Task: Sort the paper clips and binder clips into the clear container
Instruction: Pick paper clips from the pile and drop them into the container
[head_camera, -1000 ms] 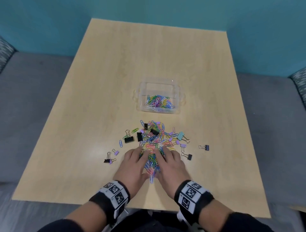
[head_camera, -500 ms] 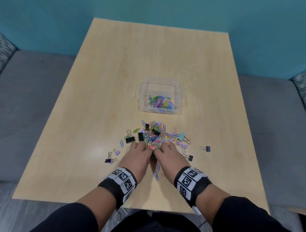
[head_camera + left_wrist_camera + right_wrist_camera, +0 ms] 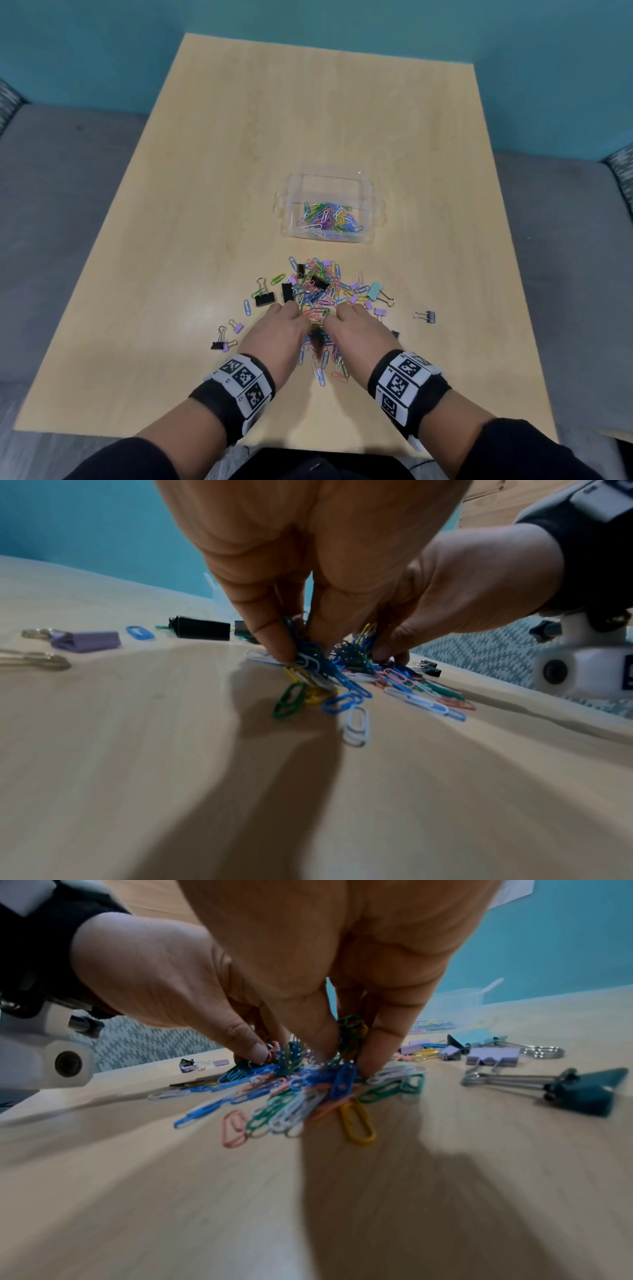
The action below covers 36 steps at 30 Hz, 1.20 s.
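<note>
Pale wooden table [image 3: 239, 171], teal wall [image 3: 102, 51], grey upholstered seating [image 3: 61, 192].

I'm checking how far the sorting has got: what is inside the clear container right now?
The clear container holds a heap of coloured paper clips at its near end. No binder clip shows among them, though anything beneath the heap is covered.

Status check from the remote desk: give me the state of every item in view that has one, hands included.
clear container: upright, lidless, partly filled with paper clips only.
clip pile: loose on the table, paper and binder clips mixed.
left hand: fingers curled, gripping paper clips at the pile's near edge.
right hand: fingers curled, gripping paper clips beside the left.
black binder clip: lying apart, right of the pile.
</note>
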Available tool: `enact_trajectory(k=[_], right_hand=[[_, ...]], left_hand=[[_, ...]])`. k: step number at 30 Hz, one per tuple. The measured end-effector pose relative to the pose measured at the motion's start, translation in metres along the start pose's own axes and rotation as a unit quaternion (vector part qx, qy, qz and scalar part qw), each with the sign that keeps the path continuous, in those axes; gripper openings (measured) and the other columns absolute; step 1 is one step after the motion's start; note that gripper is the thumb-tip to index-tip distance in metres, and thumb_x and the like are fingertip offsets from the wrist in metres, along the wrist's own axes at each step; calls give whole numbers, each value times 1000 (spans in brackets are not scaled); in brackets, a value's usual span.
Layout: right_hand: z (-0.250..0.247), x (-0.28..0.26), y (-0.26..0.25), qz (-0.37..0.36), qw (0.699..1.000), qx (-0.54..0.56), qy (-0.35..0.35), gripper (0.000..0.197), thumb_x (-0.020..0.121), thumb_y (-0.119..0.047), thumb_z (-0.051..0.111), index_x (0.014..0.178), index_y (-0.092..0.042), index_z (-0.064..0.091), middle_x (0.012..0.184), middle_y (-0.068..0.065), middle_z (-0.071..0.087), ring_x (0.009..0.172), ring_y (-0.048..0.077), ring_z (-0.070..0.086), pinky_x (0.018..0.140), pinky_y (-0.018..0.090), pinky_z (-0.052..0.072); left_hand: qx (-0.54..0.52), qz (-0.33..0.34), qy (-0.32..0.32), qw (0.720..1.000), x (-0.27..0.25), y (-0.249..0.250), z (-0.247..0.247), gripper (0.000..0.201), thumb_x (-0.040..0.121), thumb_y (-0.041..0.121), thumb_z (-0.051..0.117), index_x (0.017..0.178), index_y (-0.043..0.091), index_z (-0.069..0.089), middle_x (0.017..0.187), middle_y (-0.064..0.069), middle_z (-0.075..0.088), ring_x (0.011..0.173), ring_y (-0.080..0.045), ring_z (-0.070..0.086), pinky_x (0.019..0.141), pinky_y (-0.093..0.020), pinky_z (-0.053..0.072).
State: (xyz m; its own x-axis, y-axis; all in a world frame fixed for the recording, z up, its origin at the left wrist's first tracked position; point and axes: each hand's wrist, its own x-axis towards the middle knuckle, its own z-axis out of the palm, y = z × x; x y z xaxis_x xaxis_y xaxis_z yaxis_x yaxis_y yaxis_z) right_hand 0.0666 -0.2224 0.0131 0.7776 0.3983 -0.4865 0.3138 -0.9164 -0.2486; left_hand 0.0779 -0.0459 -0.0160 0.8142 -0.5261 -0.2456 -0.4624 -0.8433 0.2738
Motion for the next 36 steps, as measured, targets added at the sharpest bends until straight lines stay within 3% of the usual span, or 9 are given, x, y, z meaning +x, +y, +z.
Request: enact_trajectory(k=[5,8,11,14,17,21,27,31,36], right_hand=[[-3,2,9,3,1000,29,9,37,72,9,50,102,-13,48,103,8,45,89,25,39,66,34,31],[-4,4,19,-8,998,59,-4,34,73,11,43,93,-16,47,90,2,39,78,23,39,64,35,34],[-8,5,28,-17,996,79,-22,27,78,7,43,92,-14,51,87,-1,38,80,25,46,67,31,32],[-26,9,35,-6,990,138,-27,23,84,-2,46,98,-16,59,94,3,53,87,25,52,66,30,34],[-59,21,45,6,983,184,16,12,87,-12,52,90,-18,62,90,5,60,83,26,56,72,35,45],[-112,62,64,35,984,142,104,13,89,-11,52,85,-20,59,85,1,60,79,22,56,64,30,40],[-147,111,69,73,986,104,104,23,86,-9,52,106,-17,60,105,8,61,96,28,57,73,30,44],[-128,79,65,68,981,109,145,41,88,-21,54,129,-15,51,120,11,52,106,30,54,86,36,45],[-45,-10,39,-20,984,13,175,54,81,-21,64,131,-12,48,130,14,52,121,35,48,94,42,47]], left_hand=[[-45,-18,-27,998,5,-7,0,39,42,-9,69,57,18,45,67,3,39,51,-18,42,42,-26,24],[-83,-54,-55,994,8,-8,-7,25,54,-5,66,60,16,53,69,4,39,53,-19,46,42,-23,25],[-117,-88,-65,987,10,-11,-17,16,74,5,56,74,19,64,81,3,51,73,-21,55,58,-28,38],[-190,-94,-66,975,15,-14,-44,12,75,12,60,73,22,68,78,8,57,74,-14,56,66,-28,44],[-232,-111,-48,965,35,-15,-82,5,78,18,67,78,20,72,75,7,61,72,-12,58,66,-24,43],[-220,-141,33,965,89,-26,-121,7,80,17,66,79,21,71,71,7,62,67,-12,58,60,-21,37],[-203,-148,75,965,147,-29,-133,14,79,21,65,92,21,71,87,2,67,84,-18,61,69,-23,40],[-183,-135,94,969,118,-32,-119,32,84,27,63,115,21,65,109,-4,62,98,-21,59,82,-27,39],[-158,-41,114,980,14,-17,-67,35,81,27,56,113,16,63,108,-6,60,96,-26,59,87,-28,42]])
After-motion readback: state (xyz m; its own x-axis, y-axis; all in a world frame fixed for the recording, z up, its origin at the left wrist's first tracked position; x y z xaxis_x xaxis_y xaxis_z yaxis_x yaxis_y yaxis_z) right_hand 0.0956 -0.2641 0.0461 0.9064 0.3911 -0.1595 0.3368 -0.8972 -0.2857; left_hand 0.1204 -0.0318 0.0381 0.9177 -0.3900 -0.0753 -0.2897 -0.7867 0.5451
